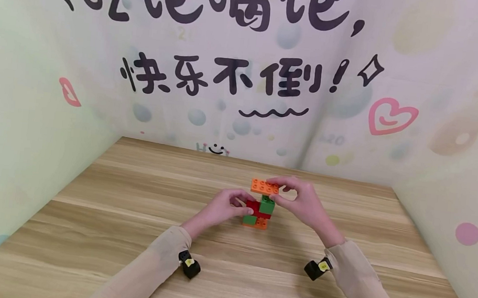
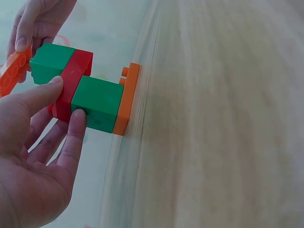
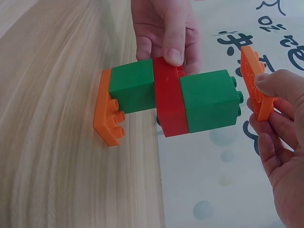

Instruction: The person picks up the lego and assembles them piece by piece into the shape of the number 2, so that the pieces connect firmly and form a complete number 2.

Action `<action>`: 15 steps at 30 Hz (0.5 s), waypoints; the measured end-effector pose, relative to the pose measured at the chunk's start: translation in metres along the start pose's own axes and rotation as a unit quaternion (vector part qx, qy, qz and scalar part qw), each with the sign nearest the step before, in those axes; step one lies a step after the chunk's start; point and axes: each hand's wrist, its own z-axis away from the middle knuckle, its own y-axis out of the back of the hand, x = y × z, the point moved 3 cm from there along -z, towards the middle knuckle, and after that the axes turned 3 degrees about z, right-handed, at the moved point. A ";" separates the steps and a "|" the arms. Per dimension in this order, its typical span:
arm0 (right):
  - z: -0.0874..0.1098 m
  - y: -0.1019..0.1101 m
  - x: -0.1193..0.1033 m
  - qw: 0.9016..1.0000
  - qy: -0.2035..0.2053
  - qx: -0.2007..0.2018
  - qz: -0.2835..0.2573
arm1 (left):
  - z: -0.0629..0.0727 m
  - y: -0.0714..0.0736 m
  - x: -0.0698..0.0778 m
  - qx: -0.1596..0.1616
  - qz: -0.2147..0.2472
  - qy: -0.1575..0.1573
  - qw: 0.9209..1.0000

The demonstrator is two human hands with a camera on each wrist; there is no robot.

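Note:
A small tower of toy building bricks stands on the table. Its orange base brick (image 3: 102, 111) carries a lower green brick (image 3: 132, 88), then a red brick (image 3: 171, 102), then an upper green brick (image 3: 209, 102). My left hand (image 1: 218, 208) steadies the tower from the left, its thumb on the red brick and its other fingers round the far side. Between thumb and fingers, my right hand (image 1: 305, 202) pinches a flat orange brick (image 1: 263, 186). That brick hovers just above the upper green brick's studs; the right wrist view shows a gap.
Around the tower spreads a wood-grain table (image 1: 167, 175). A pale printed curtain (image 1: 223, 133) with dark lettering hangs behind the table's far edge, with pale side walls at left and right. Each sleeve has a small black camera (image 1: 190, 265) at its cuff.

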 end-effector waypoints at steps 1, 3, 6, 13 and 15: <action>0.000 0.000 0.000 1.000 0.000 0.000 0.001 | 0.000 0.000 0.000 0.000 0.000 0.001 1.000; 0.000 0.000 -0.001 1.000 0.000 0.000 0.001 | 0.000 0.000 0.000 0.000 0.000 0.001 1.000; 0.000 0.000 -0.003 1.000 -0.002 -0.001 0.000 | 0.000 0.000 -0.001 0.001 0.001 0.002 1.000; 0.000 -0.002 -0.002 1.000 -0.003 -0.002 -0.004 | 0.000 0.000 0.000 0.002 0.003 0.004 1.000; 0.000 -0.002 -0.001 1.000 -0.003 -0.002 -0.006 | 0.000 0.000 0.000 0.002 0.004 0.004 1.000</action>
